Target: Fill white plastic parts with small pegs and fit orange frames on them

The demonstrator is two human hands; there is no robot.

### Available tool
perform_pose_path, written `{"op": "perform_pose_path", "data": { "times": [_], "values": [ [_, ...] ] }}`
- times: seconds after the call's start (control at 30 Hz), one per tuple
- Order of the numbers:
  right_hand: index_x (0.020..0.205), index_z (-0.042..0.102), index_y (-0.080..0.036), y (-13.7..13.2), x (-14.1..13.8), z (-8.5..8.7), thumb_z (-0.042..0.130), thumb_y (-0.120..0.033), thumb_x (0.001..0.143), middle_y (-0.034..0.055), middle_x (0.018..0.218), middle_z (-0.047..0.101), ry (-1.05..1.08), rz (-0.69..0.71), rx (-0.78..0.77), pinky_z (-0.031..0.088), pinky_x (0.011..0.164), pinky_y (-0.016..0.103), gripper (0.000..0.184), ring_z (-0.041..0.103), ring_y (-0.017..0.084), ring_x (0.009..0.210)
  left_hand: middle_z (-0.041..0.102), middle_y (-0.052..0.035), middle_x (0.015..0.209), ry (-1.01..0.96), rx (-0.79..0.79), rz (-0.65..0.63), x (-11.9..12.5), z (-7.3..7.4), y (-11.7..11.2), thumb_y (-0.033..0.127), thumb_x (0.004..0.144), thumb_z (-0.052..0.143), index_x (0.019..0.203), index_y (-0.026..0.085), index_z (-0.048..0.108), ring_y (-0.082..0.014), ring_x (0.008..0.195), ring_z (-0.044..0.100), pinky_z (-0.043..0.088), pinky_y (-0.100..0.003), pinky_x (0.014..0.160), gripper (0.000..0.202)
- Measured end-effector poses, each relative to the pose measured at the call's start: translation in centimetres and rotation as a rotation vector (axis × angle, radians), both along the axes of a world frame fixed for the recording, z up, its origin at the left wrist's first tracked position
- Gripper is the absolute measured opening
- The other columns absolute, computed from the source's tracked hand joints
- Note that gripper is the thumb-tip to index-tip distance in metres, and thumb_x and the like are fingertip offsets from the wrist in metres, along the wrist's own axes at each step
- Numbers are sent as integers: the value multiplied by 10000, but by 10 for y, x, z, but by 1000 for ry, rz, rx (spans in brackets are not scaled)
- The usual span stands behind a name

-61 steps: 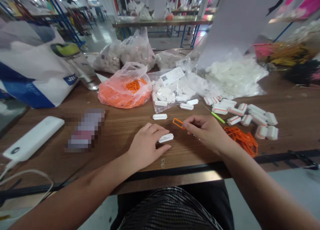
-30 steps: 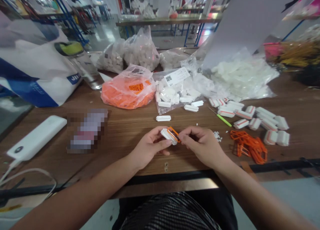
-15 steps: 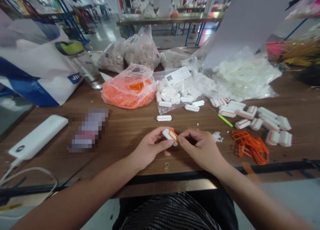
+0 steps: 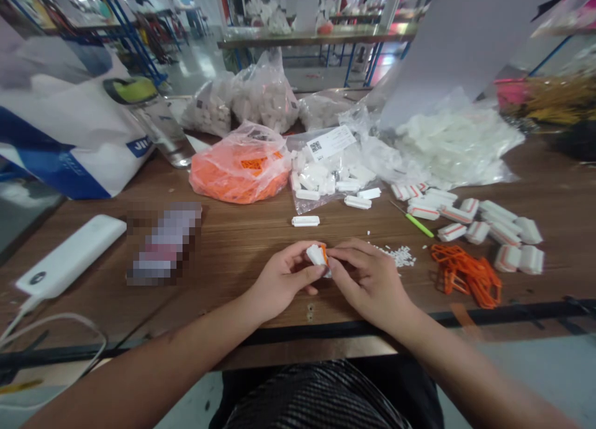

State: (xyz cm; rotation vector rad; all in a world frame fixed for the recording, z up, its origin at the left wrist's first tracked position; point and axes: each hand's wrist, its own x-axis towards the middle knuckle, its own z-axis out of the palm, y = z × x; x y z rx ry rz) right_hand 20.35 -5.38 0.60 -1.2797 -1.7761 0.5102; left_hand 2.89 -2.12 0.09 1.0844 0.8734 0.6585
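My left hand (image 4: pixel 279 280) and my right hand (image 4: pixel 367 280) meet just above the wooden table's (image 4: pixel 223 249) front edge, both pinching one small white plastic piece (image 4: pixel 315 254). An orange frame (image 4: pixel 323 252) is pressed against that piece, mostly hidden between my fingertips. Another loose white piece (image 4: pixel 305 221) lies on the table just beyond my hands. To the right lie a pile of orange frames (image 4: pixel 465 277) and several white pieces with orange rims (image 4: pixel 470 221).
An orange-filled plastic bag (image 4: pixel 237 168) and a clear bag of white pieces (image 4: pixel 330 174) sit behind my hands. A green-handled tool (image 4: pixel 416 224) lies right of centre. A white power bank (image 4: pixel 69 255) with a cable and a clear bottle (image 4: pixel 153 121) stand at left.
My left hand lifted the white piece off the table and my right hand brought the orange frame to it. The frame now sits pushed in against the piece, and both hands have closed together.
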Motion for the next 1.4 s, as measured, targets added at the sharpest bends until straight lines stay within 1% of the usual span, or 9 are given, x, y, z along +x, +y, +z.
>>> {"op": "perform_pose_path", "data": {
  "times": [0.17, 0.27, 0.57, 0.7, 0.83, 1.0, 1.1, 1.23, 1.4],
  "values": [
    [979, 721, -239, 1, 0, 2, 581, -239, 864, 27, 789, 687, 52, 3, -81, 508, 650, 328, 182, 625, 157, 694, 661, -48, 983, 28, 38, -27, 0, 2, 0, 301, 768, 716, 1114, 204, 621, -174, 884, 626, 522, -221, 610, 372],
    [969, 726, -244, 2, 2, 2, 581, -259, 873, 30, 799, 691, 97, 30, -133, 505, 649, 327, 175, 625, 155, 694, 661, -40, 974, 30, 50, -44, 0, 2, 0, 294, 770, 706, 1116, 210, 624, -173, 884, 625, 521, -225, 617, 365],
    [964, 735, -243, 2, -2, 1, 627, -255, 867, 27, 830, 687, 166, 32, -108, 529, 677, 312, 146, 643, 147, 743, 652, -47, 1032, 54, 109, -36, 0, -1, -4, 287, 796, 655, 1175, 213, 618, -146, 844, 591, 513, -220, 627, 388],
    [975, 728, -242, -1, -6, -2, 627, -217, 867, 39, 879, 690, 101, -16, -15, 542, 699, 319, 150, 648, 155, 779, 661, -57, 1072, 58, 83, -3, 1, -3, -6, 290, 786, 662, 1221, 212, 594, -156, 856, 606, 525, -240, 643, 447],
    [1034, 709, -195, -7, -9, -3, 577, -153, 886, 71, 934, 687, -20, -11, 103, 546, 734, 313, 203, 650, 156, 815, 676, -65, 1061, 51, 80, 26, 1, -7, -7, 280, 780, 668, 1239, 190, 582, -161, 841, 617, 526, -269, 670, 475],
    [1103, 683, -137, -11, -12, -3, 547, -113, 883, 87, 887, 660, -82, 8, 176, 532, 654, 295, 260, 620, 148, 748, 686, -73, 1009, 49, 119, 77, 2, -8, -6, 246, 774, 669, 1237, 137, 577, -153, 808, 606, 504, -282, 704, 485],
    [1061, 700, -176, -8, -10, -3, 558, -121, 880, 61, 864, 658, 14, 22, 134, 526, 663, 294, 236, 622, 141, 750, 684, -79, 1027, 34, 103, 70, 1, -7, -6, 271, 773, 682, 1236, 142, 580, -166, 840, 607, 505, -289, 712, 491],
    [951, 718, -232, 0, -6, -4, 584, -158, 873, 15, 797, 672, 178, 18, -5, 515, 651, 292, 172, 623, 132, 714, 674, -76, 1058, 32, 80, 66, 1, -4, -6, 293, 777, 694, 1231, 176, 592, -174, 872, 605, 515, -295, 725, 480],
    [865, 709, -219, 4, -3, -2, 630, -196, 829, 13, 787, 681, 280, 16, -107, 508, 610, 284, 89, 622, 129, 678, 665, -66, 1051, -9, 96, 36, 1, -5, -6, 272, 772, 710, 1203, 186, 612, -155, 856, 595, 526, -273, 722, 450]
  ]
}}
